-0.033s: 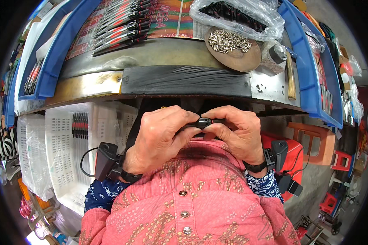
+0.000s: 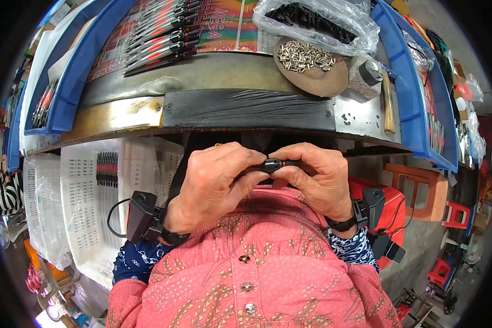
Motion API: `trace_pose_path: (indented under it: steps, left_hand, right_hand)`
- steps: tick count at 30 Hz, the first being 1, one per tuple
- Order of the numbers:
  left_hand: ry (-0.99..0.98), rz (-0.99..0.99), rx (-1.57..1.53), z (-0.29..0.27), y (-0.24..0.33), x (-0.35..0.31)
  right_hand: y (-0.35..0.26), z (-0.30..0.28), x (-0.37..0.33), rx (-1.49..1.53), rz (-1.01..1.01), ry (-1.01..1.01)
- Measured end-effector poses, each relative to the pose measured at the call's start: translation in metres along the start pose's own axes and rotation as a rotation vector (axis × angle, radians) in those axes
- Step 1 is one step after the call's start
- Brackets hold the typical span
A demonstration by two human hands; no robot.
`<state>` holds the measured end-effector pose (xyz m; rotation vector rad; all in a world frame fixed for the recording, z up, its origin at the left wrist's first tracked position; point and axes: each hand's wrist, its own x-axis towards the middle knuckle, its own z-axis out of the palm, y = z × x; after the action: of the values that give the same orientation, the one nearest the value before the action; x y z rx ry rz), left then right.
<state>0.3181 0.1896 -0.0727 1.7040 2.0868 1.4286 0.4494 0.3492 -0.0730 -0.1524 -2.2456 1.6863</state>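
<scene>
In front of my chest, just below the table's front edge, a short black pen (image 2: pixel 271 165) with a glossy rounded part and a thin red ring lies between my hands. My left hand (image 2: pixel 218 177) pinches its left end between thumb and fingers. The thumb and forefinger of my right hand (image 2: pixel 314 175) grip the other end. Fingers cover both ends, so its full length does not show. Beyond the hands, a row of grey, orange and black pens (image 2: pixel 167 41) lies on the table. A brown dish (image 2: pixel 311 83) holds many small silver metal tips.
A clear plastic bag (image 2: pixel 366 30) of black parts, a clear jar (image 2: pixel 364 79) and a wooden handle (image 2: pixel 388 104) lie at the far right. Blue bins (image 2: pixel 74 82) flank the table. A white crate (image 2: pixel 87 218) with pens stands left; an orange stool (image 2: pixel 429 191) stands right.
</scene>
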Motion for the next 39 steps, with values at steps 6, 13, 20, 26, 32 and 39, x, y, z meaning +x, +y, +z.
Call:
trace_pose_path:
  steps: [6,13,20,26,32,39]
  left_hand:
    - [0.012,-0.012,-0.024,0.002,0.001,-0.001]
    - [0.048,0.017,0.02,0.001,0.001,-0.002]
    - [-0.006,-0.008,-0.05,0.001,-0.002,-0.002]
    - [0.006,0.021,0.011,-0.004,-0.001,0.006]
    - [0.056,0.025,-0.019,0.001,0.0,0.012]
    - [0.028,0.008,-0.064,-0.005,0.003,0.025]
  right_hand:
    - [-0.001,0.0,-0.002,-0.043,-0.046,-0.008]
    - [0.004,0.004,0.002,-0.168,-0.204,0.046]
    - [0.003,0.002,0.002,0.1,-0.001,-0.033]
    - [0.0,0.001,0.003,0.022,-0.068,0.018]
    - [-0.002,-0.003,0.007,-0.033,-0.102,0.029]
    - [-0.016,-0.021,0.019,-0.103,-0.098,0.004]
